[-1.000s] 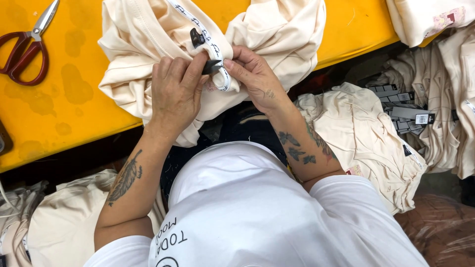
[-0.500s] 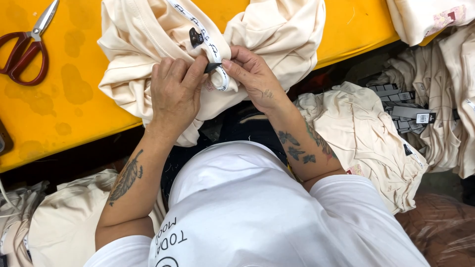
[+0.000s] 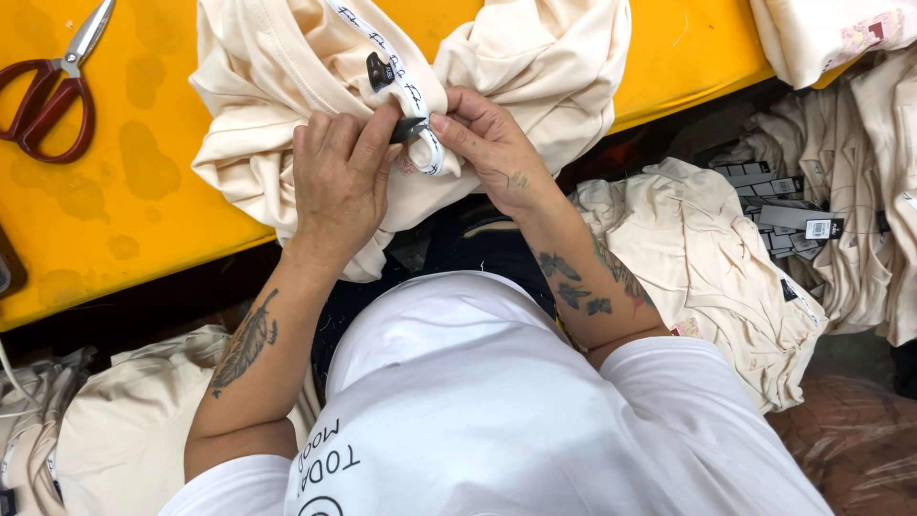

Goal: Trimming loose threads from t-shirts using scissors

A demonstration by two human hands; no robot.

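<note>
Between the two hands, right at the fingertips, sits a small dark tag fixed to the white printed neck tape of a cream garment. Left hand lies on the bunched fabric w/ fingers curled, index and thumb closed on the tag's left end; the rest of the hand presses the cloth down, prob. to keep the neckline from sliding. Right hand comes in from the opposite side, thumb and index pinched narrow on the tape just beside the tag, so the strip is pulled taut betw. both hands and the tag stands up where it can be seen. A second small dark label sits on the tape just beyond the left hand's fingertips.

Garment is heaped on the yellow worktop, collar turned up toward the person, body and sleeves spilling off the near edge under the wrists. Well off to the left hand's outer side, red-handled scissors lie flat on the worktop, apart from the cloth. Past the right forearm, below worktop level, a pile of cream garments lies crumpled, w/ grey hang tags showing beyond it. More cream cloth is bundled beside the left elbow.
</note>
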